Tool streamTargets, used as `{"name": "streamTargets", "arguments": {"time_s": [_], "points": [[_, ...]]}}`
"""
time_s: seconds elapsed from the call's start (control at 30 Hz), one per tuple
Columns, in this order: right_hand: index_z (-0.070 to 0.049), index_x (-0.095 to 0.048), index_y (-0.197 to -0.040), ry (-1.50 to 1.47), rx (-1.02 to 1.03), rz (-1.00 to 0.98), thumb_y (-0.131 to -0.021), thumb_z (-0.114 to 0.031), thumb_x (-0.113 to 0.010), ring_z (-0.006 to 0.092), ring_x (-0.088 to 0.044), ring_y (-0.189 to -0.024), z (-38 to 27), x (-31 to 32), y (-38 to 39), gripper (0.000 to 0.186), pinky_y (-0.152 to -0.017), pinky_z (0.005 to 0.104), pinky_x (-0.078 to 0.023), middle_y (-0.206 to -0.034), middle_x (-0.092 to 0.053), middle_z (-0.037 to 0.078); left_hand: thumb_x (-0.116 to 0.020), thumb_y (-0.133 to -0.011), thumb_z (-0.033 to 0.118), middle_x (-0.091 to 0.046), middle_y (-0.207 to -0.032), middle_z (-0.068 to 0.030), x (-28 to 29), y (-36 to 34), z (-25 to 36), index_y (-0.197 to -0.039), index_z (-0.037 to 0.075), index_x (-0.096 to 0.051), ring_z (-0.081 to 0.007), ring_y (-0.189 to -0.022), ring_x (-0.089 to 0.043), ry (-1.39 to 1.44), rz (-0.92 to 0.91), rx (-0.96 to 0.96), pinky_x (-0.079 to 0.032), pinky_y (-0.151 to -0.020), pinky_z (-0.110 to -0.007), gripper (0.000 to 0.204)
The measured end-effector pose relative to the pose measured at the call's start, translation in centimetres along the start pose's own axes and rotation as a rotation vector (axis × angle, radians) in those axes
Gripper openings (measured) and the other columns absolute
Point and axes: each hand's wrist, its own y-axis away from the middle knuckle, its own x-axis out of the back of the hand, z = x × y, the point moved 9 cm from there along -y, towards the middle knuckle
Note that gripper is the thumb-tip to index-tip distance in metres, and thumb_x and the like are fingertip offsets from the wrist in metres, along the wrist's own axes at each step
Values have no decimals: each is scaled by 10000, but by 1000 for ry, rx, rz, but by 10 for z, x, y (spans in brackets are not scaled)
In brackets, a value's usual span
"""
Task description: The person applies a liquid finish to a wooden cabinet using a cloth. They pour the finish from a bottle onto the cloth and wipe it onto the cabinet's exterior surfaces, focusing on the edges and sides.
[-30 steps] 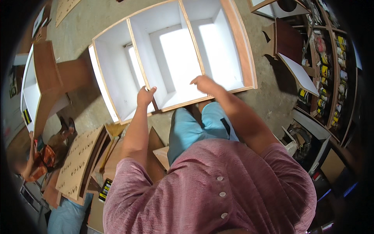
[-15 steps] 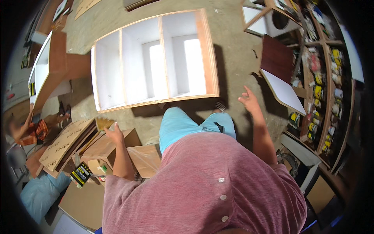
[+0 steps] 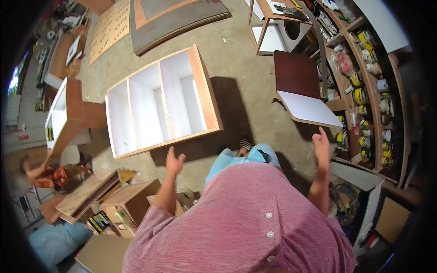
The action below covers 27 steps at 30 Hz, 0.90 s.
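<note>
In front of me to the left is an open cabinet [image 3: 203,88], white inside, divided into three compartments, with bare wooden edges. My left hand [image 3: 174,162] hangs in the air just below its near edge, thumb and fingers apart, holding nothing. On the other side, my right hand [image 3: 321,142] is empty too, its index finger stretched out and the other fingers partly bent. It is nearest to a white-faced panel [image 3: 309,109] that leans beside a dark red-brown board [image 3: 297,73]; a gap seems to separate hand and panel.
Shelves [image 3: 359,73] packed with cans and bags line the right. A frame with a round hole [image 3: 273,36] stands at the far right. Cardboard boxes [image 3: 129,198] and a blue bag [image 3: 59,239] lie at left, near another person [image 3: 50,175] holding a smaller cabinet [image 3: 73,113].
My view has shifted, and the large cabinet now sits lower and further left. My left hand appears nearer its edge; my right hand has come beside the white-faced panel.
</note>
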Motion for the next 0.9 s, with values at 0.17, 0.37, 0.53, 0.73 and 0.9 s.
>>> {"name": "streamTargets", "arguments": {"time_s": [0.17,0.37,0.53,0.73,0.9], "points": [[-19,-453,-1387,-10,-80,-25,-923,-120,-616,104,-570,-881,67,28,18,502,-834,256,-463,-987,-636,37,-645,-848,359,-653,-1080,-225,26,-46,60,-1289,-7,-521,-359,-1044,-615,-6,18,217,-487,-880,-399,587],[-5,-450,-1380,-117,-9,39,-969,-179,-551,76,-545,-786,62,54,-43,457,-686,221,-448,-980,-637,35,-660,-849,358,-640,-1134,-249,-17,-24,67,-1218,-50,-569,-356,-1071,-618,-14,-106,243,-475,-912,-402,558],[25,-456,-1371,-71,10,-30,-951,-159,-569,90,-552,-874,33,57,-105,472,-805,220,-441,-1017,-628,46,-655,-869,372,-644,-1083,-284,-63,45,103,-1249,-40,-552,-358,-1042,-634,-174,-536,262,-475,-912,-390,570],[-35,-484,-1370,-61,86,-298,-922,-133,-589,110,-576,-889,-20,-22,-145,471,-824,255,-465,-1055,-642,70,-633,-890,324,-644,-1125,-250,-55,92,75,-1292,-24,-520,-322,-1052,-626,147,-261,451,-477,-906,-379,543],[-92,-501,-1369,276,374,-586,-883,-144,-613,153,-606,-861,-97,-103,-113,502,-820,289,-486,-1099,-651,115,-644,-878,326,-648,-1122,-239,-80,159,67,-1277,-17,-538,-311,-1042,-629,484,-19,587,-484,-885,-370,537]]}}
